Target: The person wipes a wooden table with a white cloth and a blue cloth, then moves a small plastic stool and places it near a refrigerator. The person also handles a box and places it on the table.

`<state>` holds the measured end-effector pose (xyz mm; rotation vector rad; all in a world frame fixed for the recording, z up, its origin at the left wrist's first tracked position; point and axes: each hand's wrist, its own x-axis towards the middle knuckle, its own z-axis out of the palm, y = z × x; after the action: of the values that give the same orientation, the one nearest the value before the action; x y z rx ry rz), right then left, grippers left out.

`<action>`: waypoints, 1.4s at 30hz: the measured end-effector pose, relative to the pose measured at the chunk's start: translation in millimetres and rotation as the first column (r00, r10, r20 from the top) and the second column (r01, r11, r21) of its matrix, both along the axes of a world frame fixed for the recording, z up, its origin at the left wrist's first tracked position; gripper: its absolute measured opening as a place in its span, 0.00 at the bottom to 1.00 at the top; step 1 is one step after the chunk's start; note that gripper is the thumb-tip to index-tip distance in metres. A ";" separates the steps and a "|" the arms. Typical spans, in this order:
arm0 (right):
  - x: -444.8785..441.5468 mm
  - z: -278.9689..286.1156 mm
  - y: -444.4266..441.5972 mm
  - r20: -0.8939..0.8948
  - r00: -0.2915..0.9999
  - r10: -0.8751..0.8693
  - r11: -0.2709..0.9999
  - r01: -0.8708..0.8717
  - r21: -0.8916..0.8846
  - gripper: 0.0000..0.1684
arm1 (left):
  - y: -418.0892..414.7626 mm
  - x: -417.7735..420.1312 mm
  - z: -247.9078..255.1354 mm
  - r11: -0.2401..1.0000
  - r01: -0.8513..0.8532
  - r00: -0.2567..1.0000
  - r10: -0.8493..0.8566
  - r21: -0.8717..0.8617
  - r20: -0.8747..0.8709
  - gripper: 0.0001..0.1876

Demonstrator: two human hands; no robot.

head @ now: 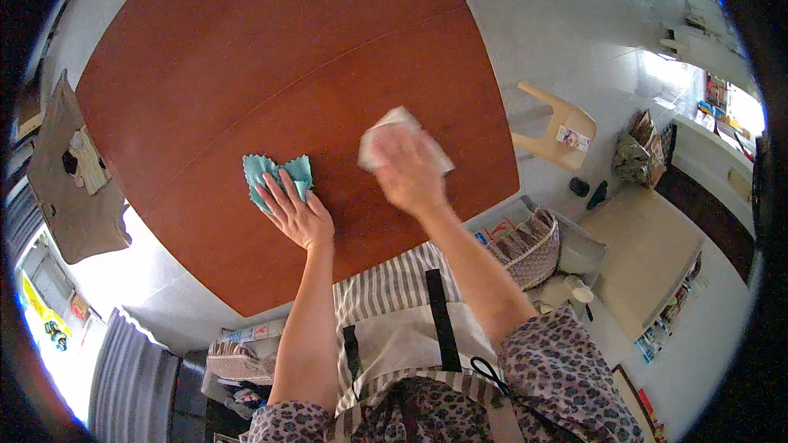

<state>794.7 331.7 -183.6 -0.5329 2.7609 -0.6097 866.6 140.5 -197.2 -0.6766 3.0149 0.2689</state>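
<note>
My left hand [298,215] lies with fingers somewhat spread on a teal cloth [258,171] with zigzag-cut edges. A fold of that cloth bunches up between the thumb and the index finger. To the right, my right hand [406,172] presses a white cloth [383,125] flat against the tabletop; hand and cloth are blurred. Both cloths rest on the near part of a large reddish-brown table [258,61]. A thin seam line crosses the tabletop beyond my hands.
Right of the table stands a beige plastic chair [569,129]. A woven basket [535,246] sits near the front right corner, and a low beige table [646,252] stands beyond it. Brown fabric [80,215] with a patterned piece on it is beside the left edge. Dark slippers [588,192] lie on the floor.
</note>
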 end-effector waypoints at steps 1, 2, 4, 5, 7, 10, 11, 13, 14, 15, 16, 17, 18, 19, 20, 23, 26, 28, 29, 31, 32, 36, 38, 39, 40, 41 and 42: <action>-2.0 -8.7 32.3 -0.056 0.993 -0.105 0.993 0.108 0.048 0.26 | 1.7 0.1 0.7 1.000 0.000 1.000 0.000 -0.001 0.012 0.27; -10.6 -17.8 69.2 -0.130 0.989 -0.073 0.980 0.095 0.176 0.29 | 3.0 0.0 3.2 1.000 0.004 1.000 -0.004 0.002 0.024 0.27; -31.6 -10.6 124.7 -0.208 0.972 -0.111 0.933 0.174 0.314 0.28 | 3.9 -3.7 2.5 1.000 0.018 1.000 -0.018 -0.007 0.024 0.28; -42.0 -14.9 151.5 -0.216 0.954 -0.208 0.954 0.247 0.170 0.28 | 4.5 -5.8 2.2 1.000 0.023 1.000 -0.023 0.002 0.016 0.28; -48.2 -19.4 168.5 -0.124 0.889 -0.441 0.897 0.440 -0.032 0.29 | 5.2 -7.5 1.8 0.999 0.026 1.000 -0.026 0.020 0.007 0.28; -21.1 -7.7 139.1 -0.267 0.944 -0.194 0.923 0.268 0.276 0.26 | 2.0 -3.7 2.2 0.999 0.027 1.000 -0.027 0.019 0.005 0.28; -17.6 8.7 109.3 0.080 0.959 -0.271 0.894 0.220 0.389 0.24 | -0.7 -1.4 1.2 1.000 0.013 1.000 -0.013 0.004 0.023 0.28; 21.7 27.4 60.7 0.260 0.941 -0.216 0.948 0.138 0.288 0.23 | -2.3 0.8 -3.4 1.000 -0.005 0.999 0.005 -0.007 0.052 0.29; 46.9 27.3 56.4 0.230 0.967 -0.110 0.985 0.075 0.157 0.24 | -0.8 0.1 -4.2 1.000 0.003 0.999 -0.002 -0.002 0.049 0.29; 72.5 25.1 51.3 0.194 0.981 0.005 1.000 -0.010 0.021 0.25 | 0.0 -1.8 -3.4 1.000 0.003 0.999 -0.003 -0.001 0.045 0.29; 97.7 23.1 45.8 0.148 0.981 0.121 0.989 -0.106 -0.105 0.26 | 1.7 -2.7 -1.6 1.000 0.002 0.999 -0.002 -0.001 0.045 0.29; 101.0 23.4 44.6 -0.053 0.978 0.201 0.980 -0.200 0.015 0.26 | 2.4 -3.0 0.1 1.000 -0.002 0.999 0.002 -0.002 0.048 0.29; 96.2 19.9 47.7 -0.014 0.969 0.245 0.968 -0.244 0.061 0.27 | 2.7 -3.1 0.2 1.000 0.003 1.000 -0.002 -0.005 0.027 0.29; 88.4 15.5 51.6 0.029 0.958 0.286 0.952 -0.287 0.106 0.28 | 2.4 -3.0 0.4 1.000 0.008 1.000 -0.008 -0.003 0.022 0.28; 73.7 6.9 58.9 -0.035 0.972 0.232 0.967 -0.226 0.119 0.27 | 1.8 -2.7 0.5 1.000 0.012 1.000 -0.012 -0.003 0.017 0.28; -3.8 -8.2 80.3 -0.242 0.958 0.151 0.982 -0.117 0.152 0.26 | 0.9 -0.8 -0.8 0.999 0.015 1.000 -0.014 -0.039 0.021 0.28; -95.0 -18.4 84.8 -0.338 0.941 0.023 0.969 0.063 0.240 0.26 | 2.0 -3.1 -0.1 0.999 0.036 0.999 -0.036 -0.033 -0.021 0.27; -141.9 -30.6 84.8 -0.432 0.898 -0.087 0.951 0.203 0.232 0.27 | 1.6 -2.7 1.1 0.998 0.038 0.999 -0.038 -0.041 -0.024 0.27; -157.8 -36.2 86.0 -0.484 0.866 -0.127 0.931 0.273 0.244 0.27 | 3.1 -2.8 0.8 0.999 0.037 0.999 -0.038 -0.038 -0.014 0.27; -181.9 -35.4 81.1 -0.359 0.881 -0.309 0.923 0.368 0.109 0.27 | 3.9 -3.5 0.1 0.999 0.027 1.000 -0.027 -0.044 0.003 0.27; -184.7 -33.9 81.5 -0.287 0.873 -0.395 0.904 0.425 0.050 0.28 | 5.5 -5.0 0.4 0.999 0.023 1.000 -0.023 -0.040 -0.003 0.27; -152.9 -34.1 90.5 -0.323 0.873 -0.367 0.878 0.439 0.190 0.29 | 5.5 -7.2 0.1 0.998 0.044 0.997 -0.047 -0.042 -0.061 0.27; -99.2 -28.4 101.1 -0.326 0.881 -0.342 0.864 0.431 0.261 0.30 | 2.4 -3.1 -1.7 0.997 0.038 0.998 -0.041 -0.061 -0.057 0.26; -67.2 -26.0 112.7 -0.312 0.889 -0.335 0.854 0.426 0.299 0.30 | 1.6 -1.7 -1.3 0.997 0.039 0.997 -0.043 -0.066 -0.060 0.26; -34.2 -25.2 126.4 -0.301 0.895 -0.328 0.841 0.422 0.338 0.30 | 2.1 -0.6 -0.9 0.998 0.023 0.998 -0.027 -0.061 -0.060 0.26; 0.2 -25.0 140.5 -0.294 0.892 -0.343 0.827 0.436 0.355 0.30 | 3.0 -0.8 0.3 0.998 0.027 0.997 -0.031 -0.058 -0.068 0.26; 28.9 -25.5 153.2 -0.289 0.887 -0.359 0.812 0.450 0.372 0.29 | 3.5 -2.0 1.9 0.998 0.032 0.996 -0.036 -0.055 -0.077 0.26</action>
<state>823.6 484.9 -209.1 0.1147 3.0956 0.0034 864.6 144.0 -195.3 -0.6330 3.1154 0.2184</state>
